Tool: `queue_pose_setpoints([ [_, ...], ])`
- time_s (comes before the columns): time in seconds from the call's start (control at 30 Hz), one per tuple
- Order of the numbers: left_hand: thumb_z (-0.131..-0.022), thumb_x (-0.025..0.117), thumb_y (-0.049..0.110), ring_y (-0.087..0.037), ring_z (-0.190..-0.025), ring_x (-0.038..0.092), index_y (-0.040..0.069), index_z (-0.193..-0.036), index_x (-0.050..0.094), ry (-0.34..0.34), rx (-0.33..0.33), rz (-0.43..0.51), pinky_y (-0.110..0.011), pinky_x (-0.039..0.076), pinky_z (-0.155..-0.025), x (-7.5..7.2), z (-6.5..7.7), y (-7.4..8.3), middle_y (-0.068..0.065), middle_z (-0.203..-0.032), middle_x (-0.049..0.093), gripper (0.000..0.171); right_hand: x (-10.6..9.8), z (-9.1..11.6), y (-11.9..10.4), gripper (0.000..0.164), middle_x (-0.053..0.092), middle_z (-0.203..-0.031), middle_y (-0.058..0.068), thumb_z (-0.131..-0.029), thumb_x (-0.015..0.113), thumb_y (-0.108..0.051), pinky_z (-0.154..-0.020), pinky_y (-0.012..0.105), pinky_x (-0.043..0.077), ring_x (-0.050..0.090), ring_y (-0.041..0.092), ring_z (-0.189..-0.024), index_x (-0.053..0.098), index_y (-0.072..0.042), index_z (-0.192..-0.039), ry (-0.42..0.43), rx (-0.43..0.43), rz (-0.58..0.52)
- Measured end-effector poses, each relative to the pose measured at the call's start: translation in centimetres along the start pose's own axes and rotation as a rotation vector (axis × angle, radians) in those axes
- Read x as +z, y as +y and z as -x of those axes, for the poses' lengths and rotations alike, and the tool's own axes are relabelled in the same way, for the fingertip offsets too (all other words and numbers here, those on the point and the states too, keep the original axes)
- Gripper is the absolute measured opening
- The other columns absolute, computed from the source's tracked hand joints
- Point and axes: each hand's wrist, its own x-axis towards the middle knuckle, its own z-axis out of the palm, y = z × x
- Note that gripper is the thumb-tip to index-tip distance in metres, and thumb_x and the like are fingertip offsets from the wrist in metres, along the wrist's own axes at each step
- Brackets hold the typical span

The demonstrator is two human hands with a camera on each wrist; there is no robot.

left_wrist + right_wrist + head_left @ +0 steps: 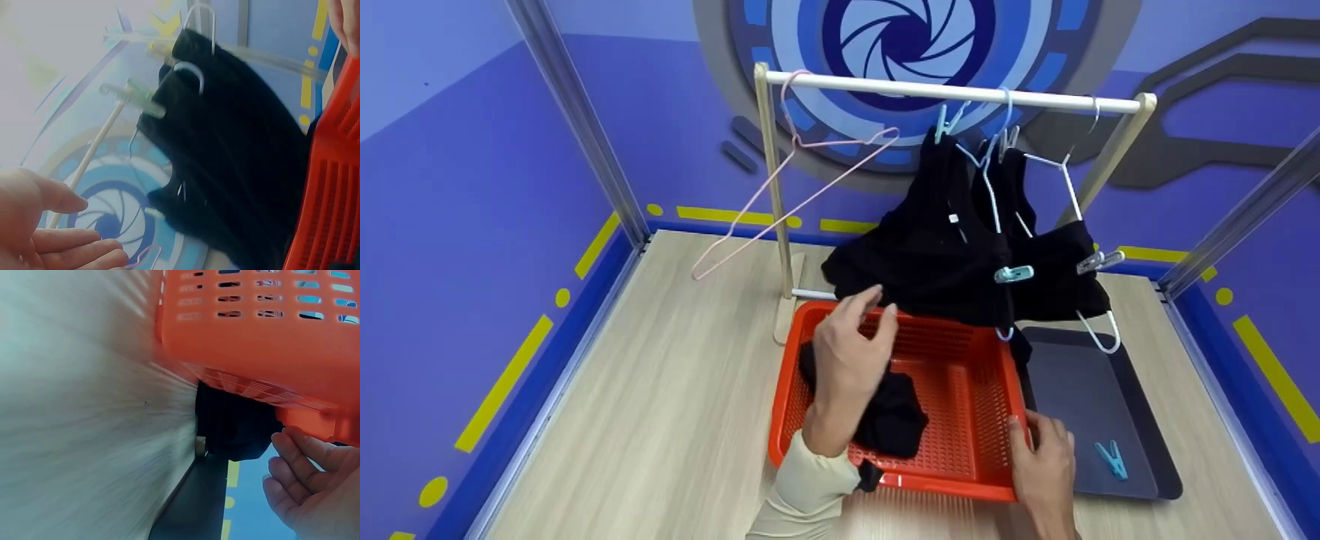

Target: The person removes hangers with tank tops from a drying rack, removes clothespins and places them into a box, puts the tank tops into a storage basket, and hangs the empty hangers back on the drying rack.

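My left hand point(851, 349) hovers over the left part of a red plastic basket point(877, 480), holding nothing, thumb and fingers apart. In the left wrist view the left palm point(62, 242) also holds nothing. My right hand point(1042, 465) grips the basket's right rim, thumb on the inner side and fingers outside. From the right wrist, its fingertips point(287, 467) show close to the underside of the rim. Crumpled black cloth point(894, 416) lies in the basket, partly hidden by my left arm. Behind it, black sleeveless tops point(922, 255) hang on hangers.
A wooden rack point(960, 91) carries the tops and a bare pink hanger point(810, 199). Clothespins point(1014, 274) clip the tops to the hangers. To the right, a dark grey tray point(1080, 390) holds a blue clothespin point(1112, 460). Blue panels point(577, 112) enclose the table.
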Motion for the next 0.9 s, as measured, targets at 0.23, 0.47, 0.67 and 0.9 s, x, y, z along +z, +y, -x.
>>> queue_pose_setpoints([
  [0.23,-0.095,0.080,0.017,-0.023,-0.098,0.075,0.003,-0.121,0.079,-0.059,0.020,0.024,-0.037,0.060,-0.086,2.2,0.3,1.2,-0.008,-0.111,0.078,0.029,-0.1,0.0,0.0,0.041,0.063,-0.119,0.025,-0.109,0.063,-0.027,-0.089,0.056,0.042,0.051,0.038,-0.108,0.066,0.008,-0.130,-0.018,0.034,-0.010],
  [0.47,-0.096,0.082,0.026,-0.022,-0.100,0.074,0.002,-0.122,0.078,-0.114,0.029,0.022,-0.035,0.060,-0.088,4.2,0.8,2.1,-0.008,-0.113,0.077,0.035,0.0,0.2,-0.1,0.040,0.063,-0.119,0.023,-0.109,0.063,-0.027,-0.089,0.055,0.042,0.051,0.037,-0.107,0.066,0.007,-0.130,-0.021,0.046,-0.015],
  [0.67,-0.094,0.084,0.034,-0.023,-0.103,0.074,0.000,-0.123,0.077,-0.156,0.023,0.012,-0.035,0.059,-0.092,6.0,0.7,2.7,-0.010,-0.116,0.077,0.045,0.1,0.2,-0.2,0.040,0.063,-0.119,0.023,-0.109,0.064,-0.026,-0.090,0.055,0.042,0.050,0.036,-0.108,0.066,0.007,-0.130,-0.013,0.043,-0.023],
  [0.9,-0.093,0.085,0.039,-0.021,-0.105,0.074,0.001,-0.122,0.078,-0.158,0.058,-0.009,-0.030,0.057,-0.093,8.0,0.8,3.6,-0.009,-0.116,0.077,0.048,-0.1,0.2,-0.1,0.042,0.063,-0.120,0.025,-0.109,0.063,-0.028,-0.089,0.056,0.042,0.052,0.038,-0.107,0.066,0.008,-0.130,-0.008,0.049,-0.012],
])
